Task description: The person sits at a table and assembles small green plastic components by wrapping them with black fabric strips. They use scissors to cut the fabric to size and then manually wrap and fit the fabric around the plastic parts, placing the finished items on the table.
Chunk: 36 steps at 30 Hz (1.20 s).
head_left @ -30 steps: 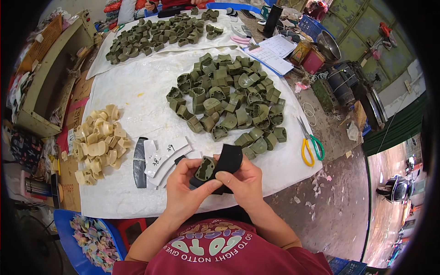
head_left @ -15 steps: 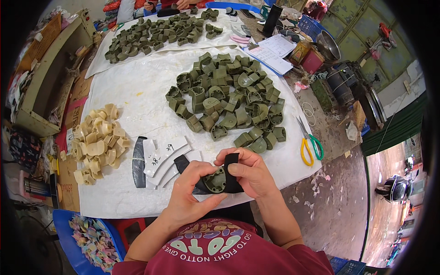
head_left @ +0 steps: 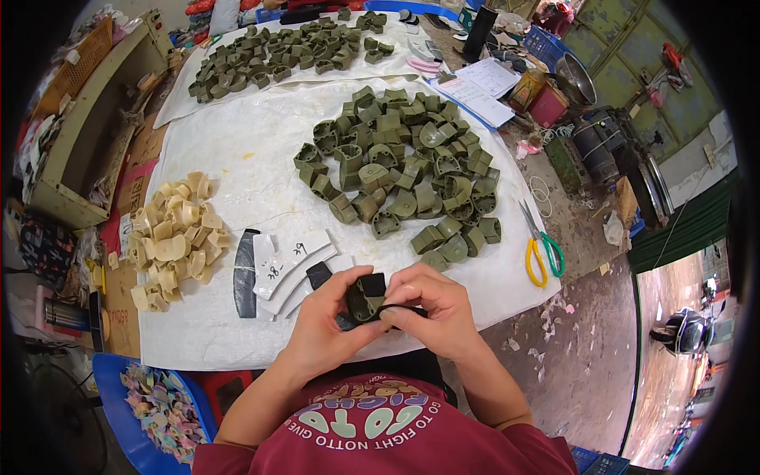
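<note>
Close to my body, my left hand [head_left: 323,328] grips an olive-green plastic shoe heel [head_left: 358,305], its hollow, ribbed side facing up. Around the heel runs a strip of black covering material [head_left: 372,285], one end folded over the rim. The thumb and fingers of my right hand [head_left: 437,310] pinch another part of that strip at the heel's right side. Just beyond my left hand lie white curved pieces [head_left: 277,269] with handwriting, beside a stack of black curved pieces [head_left: 246,273]. My fingers hide parts of the heel and strip.
Many green heels [head_left: 404,162] are heaped ahead, with another heap [head_left: 277,51] farther back. Cream heels [head_left: 178,237] lie left. Scissors [head_left: 538,249] with yellow and green handles rest near the right table edge. A blue basin [head_left: 119,412] of scraps stands lower left.
My right hand has shifted its pinch lower on the black strip. The strip's upright end now lies folded over the heel's rim. The view has shifted slightly.
</note>
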### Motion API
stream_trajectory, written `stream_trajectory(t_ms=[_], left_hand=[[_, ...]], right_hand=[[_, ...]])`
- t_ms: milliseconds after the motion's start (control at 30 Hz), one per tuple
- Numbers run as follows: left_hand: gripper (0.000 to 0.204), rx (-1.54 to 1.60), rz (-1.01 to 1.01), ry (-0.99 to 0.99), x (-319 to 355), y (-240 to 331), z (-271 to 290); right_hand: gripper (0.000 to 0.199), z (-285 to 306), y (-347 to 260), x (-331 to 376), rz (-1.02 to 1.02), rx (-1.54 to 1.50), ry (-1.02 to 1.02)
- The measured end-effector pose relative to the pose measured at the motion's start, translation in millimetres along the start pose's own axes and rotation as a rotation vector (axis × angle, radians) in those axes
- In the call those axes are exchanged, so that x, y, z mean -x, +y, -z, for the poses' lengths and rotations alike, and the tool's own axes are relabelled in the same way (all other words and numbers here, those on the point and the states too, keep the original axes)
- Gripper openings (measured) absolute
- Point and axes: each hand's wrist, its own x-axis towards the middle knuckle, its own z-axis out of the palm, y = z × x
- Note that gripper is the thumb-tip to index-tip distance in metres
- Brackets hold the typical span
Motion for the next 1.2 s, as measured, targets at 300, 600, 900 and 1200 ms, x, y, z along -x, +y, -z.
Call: stream_trajectory(t_ms=[300,600,900,1200], left_hand=[[0.063,-0.212,-0.318,0.006,-4.0,-11.7,5.6],[0.063,-0.301,-0.396,-0.019,-8.2,-9.7,3.5],[0.062,-0.189,-0.318,-0.068,-7.3,-13.2,5.6],[0.063,-0.473,-0.505,-0.006,-10.0,1.6,2.6]], right_hand=[[0.013,-6.0,-10.1,-1.2,-0.06,0.134,-0.031],[0.013,-0.2,-17.6,-4.2,-0.077,0.19,-0.047],[0.018,3.5,-8.1,-5.5,0.35,0.451,-0.048],[0.012,-4.1,-15.4,-4.2,0.031,0.25,0.005]])
